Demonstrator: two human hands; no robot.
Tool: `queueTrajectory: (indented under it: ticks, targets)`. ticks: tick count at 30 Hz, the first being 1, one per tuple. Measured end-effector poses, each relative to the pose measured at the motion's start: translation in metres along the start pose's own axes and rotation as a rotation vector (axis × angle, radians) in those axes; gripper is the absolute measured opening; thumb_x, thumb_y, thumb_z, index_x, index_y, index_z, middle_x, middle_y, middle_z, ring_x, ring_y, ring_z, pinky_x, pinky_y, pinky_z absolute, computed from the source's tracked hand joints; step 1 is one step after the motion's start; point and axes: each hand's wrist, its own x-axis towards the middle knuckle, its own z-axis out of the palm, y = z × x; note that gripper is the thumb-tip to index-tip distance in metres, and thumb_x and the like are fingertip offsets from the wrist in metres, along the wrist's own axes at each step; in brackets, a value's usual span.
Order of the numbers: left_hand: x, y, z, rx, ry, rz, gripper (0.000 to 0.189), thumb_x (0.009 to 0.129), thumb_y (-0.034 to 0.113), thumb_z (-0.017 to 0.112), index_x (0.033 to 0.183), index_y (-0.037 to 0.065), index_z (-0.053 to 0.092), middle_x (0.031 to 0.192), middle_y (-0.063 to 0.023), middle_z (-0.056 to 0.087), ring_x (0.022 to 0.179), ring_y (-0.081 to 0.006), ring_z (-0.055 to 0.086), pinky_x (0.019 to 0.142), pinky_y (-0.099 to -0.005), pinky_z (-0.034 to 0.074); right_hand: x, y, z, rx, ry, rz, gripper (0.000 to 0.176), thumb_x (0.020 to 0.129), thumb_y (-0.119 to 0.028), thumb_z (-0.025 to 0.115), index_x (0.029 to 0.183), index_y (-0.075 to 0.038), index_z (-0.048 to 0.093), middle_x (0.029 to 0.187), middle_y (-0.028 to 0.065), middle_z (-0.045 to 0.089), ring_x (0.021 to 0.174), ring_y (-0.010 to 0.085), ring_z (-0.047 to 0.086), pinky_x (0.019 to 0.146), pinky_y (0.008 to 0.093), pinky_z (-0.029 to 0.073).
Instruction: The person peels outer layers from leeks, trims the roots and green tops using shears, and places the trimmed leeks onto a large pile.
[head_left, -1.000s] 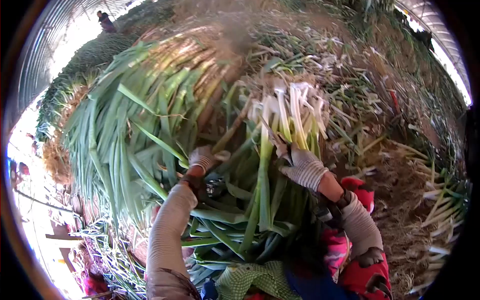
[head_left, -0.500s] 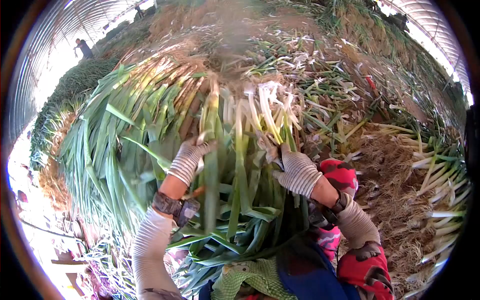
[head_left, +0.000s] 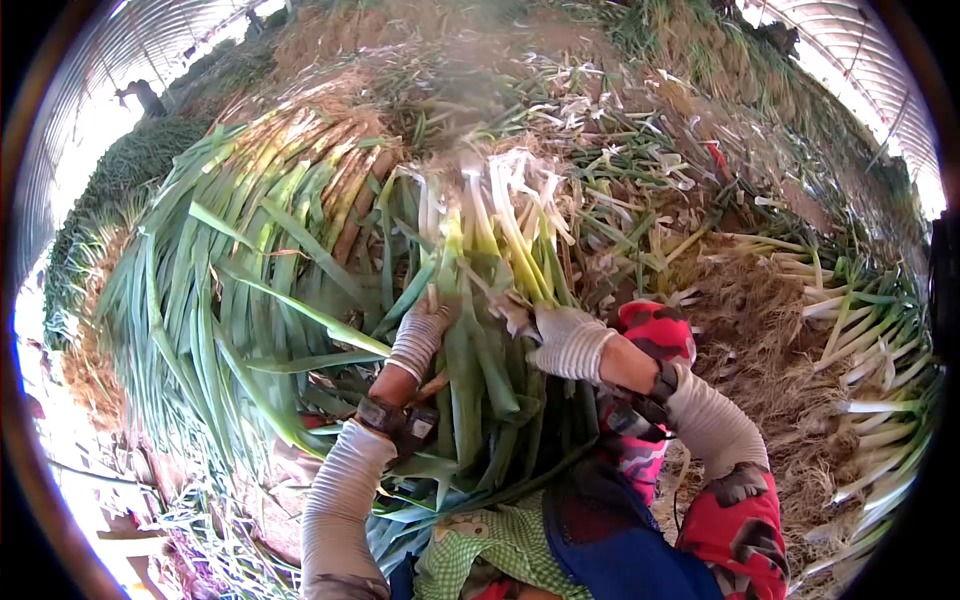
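Observation:
A bundle of green onions (head_left: 470, 350) lies in front of me, white stems and roots pointing away, long green leaves toward my lap. My gloved left hand (head_left: 422, 330) is at the bundle's left side, its fingers curled against the leaves. My gloved right hand (head_left: 572, 343) is closed round stalks on the right side, just below the pale stems (head_left: 512, 225). A limp, brownish strip of leaf (head_left: 508, 312) hangs between the hands. Some fingertips are hidden among the leaves.
A large heap of untrimmed green onions (head_left: 200, 290) lies to the left. On the right, more onions (head_left: 885, 430) lie beside a mass of dry roots (head_left: 770, 350). Loose leaf scraps (head_left: 640, 160) cover the ground ahead. A person (head_left: 148, 98) is at the far left.
My left hand has moved right, closer to my right hand. An onion that was blurred beside it now lies lower among the others. The view has shifted slightly.

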Motion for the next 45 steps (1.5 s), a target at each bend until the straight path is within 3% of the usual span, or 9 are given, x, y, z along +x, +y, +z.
queueTrajectory:
  ticks: [11,14,18,21,29,34,39,42,45]
  targets:
    - [-0.011,0.005,0.010,-0.209,0.001,0.106,0.047,0.083,0.023,0.060,0.124,0.004,0.048,0.099,-0.0138,0.064,0.088,-0.0212,0.061,0.081,-0.0307,0.046,0.114,0.017,-0.004,0.031,0.115,-0.146,0.033,0.075,-0.011,0.049,0.107,-0.007,0.056,0.091,0.0228,0.062,0.083,0.0372,0.061,0.075,0.0429,0.049]
    - [-0.024,0.027,0.007,-0.180,0.032,0.051,0.040,0.084,0.024,0.062,0.117,0.002,0.053,0.090,-0.0070,0.063,0.080,-0.0136,0.055,0.075,-0.0275,0.046,0.160,0.022,-0.006,-0.140,-0.068,0.161,0.030,0.077,-0.019,0.050,0.100,-0.004,0.062,0.091,0.0193,0.064,0.085,0.0319,0.063,0.074,0.0392,0.050]
    - [-0.027,0.027,0.004,-0.280,0.020,0.050,0.042,0.083,0.025,0.065,0.116,0.001,0.054,0.092,-0.0075,0.063,0.080,-0.0143,0.056,0.074,-0.0283,0.046,0.173,0.005,-0.033,-0.136,-0.032,0.033,0.032,0.082,-0.022,0.050,0.095,0.006,0.060,0.087,0.0205,0.064,0.080,0.0296,0.064,0.073,0.0381,0.050]
    - [-0.024,0.031,0.001,-0.286,-0.001,-0.003,0.043,0.084,0.023,0.064,0.119,0.001,0.051,0.094,-0.0081,0.063,0.082,-0.0142,0.056,0.076,-0.0275,0.046,0.218,0.012,-0.030,-0.195,-0.057,0.095,0.031,0.081,-0.021,0.048,0.109,-0.011,0.058,0.089,0.0209,0.063,0.082,0.0317,0.063,0.074,0.0407,0.050]
    - [-0.002,-0.021,0.004,-0.733,-0.051,-0.100,0.045,0.082,0.018,0.066,0.118,-0.005,0.050,0.095,-0.0069,0.062,0.080,-0.0135,0.055,0.075,-0.0264,0.046,0.155,-0.006,-0.039,0.085,-0.097,0.139,0.044,0.078,-0.023,0.054,0.120,-0.013,0.050,0.089,0.0183,0.062,0.075,0.0317,0.060,0.069,0.0383,0.049]
    - [-0.012,0.031,-0.056,-0.305,0.020,0.039,0.039,0.080,0.024,0.070,0.104,-0.005,0.059,0.086,-0.0048,0.062,0.072,-0.0121,0.053,0.069,-0.0263,0.045,0.040,-0.017,-0.033,0.114,-0.148,-0.162,0.048,0.075,-0.022,0.060,0.116,-0.003,0.045,0.082,0.0194,0.060,0.075,0.0341,0.060,0.069,0.0390,0.050]
    - [-0.024,0.083,-0.084,-0.349,-0.029,0.171,0.036,0.083,0.025,0.067,0.106,-0.002,0.059,0.088,-0.0039,0.063,0.074,-0.0114,0.054,0.072,-0.0259,0.046,0.007,0.005,-0.044,0.001,-0.030,0.053,0.046,0.072,-0.030,0.065,0.098,0.004,0.047,0.082,0.0248,0.060,0.080,0.0384,0.061,0.071,0.0433,0.049]
    - [-0.058,0.111,-0.061,0.055,-0.069,0.107,0.040,0.085,0.028,0.063,0.110,-0.001,0.057,0.092,-0.0095,0.065,0.078,-0.0190,0.059,0.073,-0.0304,0.048,0.010,0.031,-0.039,-0.054,0.123,0.047,0.033,0.075,-0.018,0.057,0.094,0.008,0.054,0.083,0.0247,0.062,0.079,0.0377,0.062,0.072,0.0424,0.050]
    - [-0.040,0.029,-0.005,0.652,-0.021,0.379,0.050,0.082,0.039,0.061,0.117,0.004,0.051,0.098,-0.0220,0.061,0.090,-0.0372,0.059,0.077,-0.0398,0.048,0.034,0.063,-0.021,0.094,0.271,0.224,0.033,0.075,-0.018,0.057,0.092,0.009,0.055,0.081,0.0248,0.062,0.079,0.0383,0.062,0.072,0.0422,0.050]
